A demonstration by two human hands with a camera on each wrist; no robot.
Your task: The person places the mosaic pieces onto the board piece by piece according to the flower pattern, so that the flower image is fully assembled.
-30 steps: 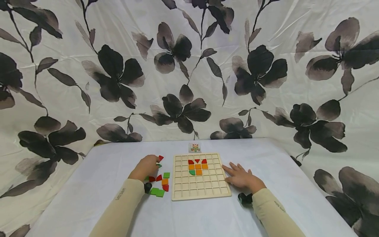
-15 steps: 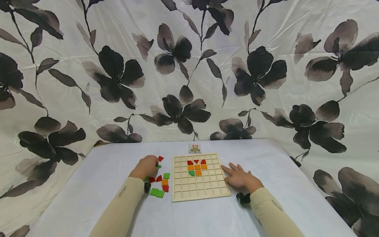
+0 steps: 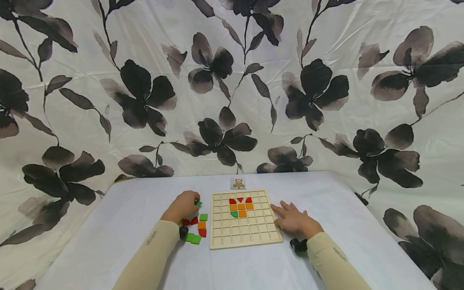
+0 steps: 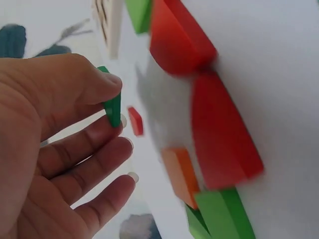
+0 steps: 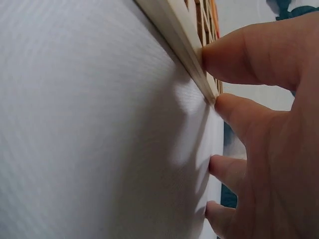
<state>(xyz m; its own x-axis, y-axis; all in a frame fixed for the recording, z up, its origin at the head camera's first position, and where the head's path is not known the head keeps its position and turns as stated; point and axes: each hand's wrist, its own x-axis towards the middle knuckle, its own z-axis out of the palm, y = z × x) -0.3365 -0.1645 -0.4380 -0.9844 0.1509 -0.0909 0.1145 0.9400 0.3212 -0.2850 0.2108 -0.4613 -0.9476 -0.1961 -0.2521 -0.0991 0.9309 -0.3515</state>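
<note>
In the left wrist view, a green tile [image 4: 114,108] is pinched between the thumb and a fingertip of my left hand [image 3: 183,206], raised off the table. The other fingers are loosely spread. Below and beside that hand lie loose tiles: red quarter-round ones [image 4: 219,129], an orange square [image 3: 201,226] and green squares [image 3: 195,239]. My right hand [image 3: 295,220] rests at the right side of the wooden grid board [image 3: 246,235], fingers spread. Its thumb and a finger touch the board's edge [image 5: 177,40] in the right wrist view.
On the board sit several tiles: red ones [image 3: 248,200] on top, orange squares [image 3: 241,207] below, and a green quarter-round [image 3: 234,214]. A small pattern card [image 3: 237,183] lies behind the board. A floral cloth [image 3: 217,80] hangs behind the white table [image 3: 127,225].
My left hand has lifted slightly and shifted right, with the green tile now held clear of the table. The right hand stays at the board's edge.
</note>
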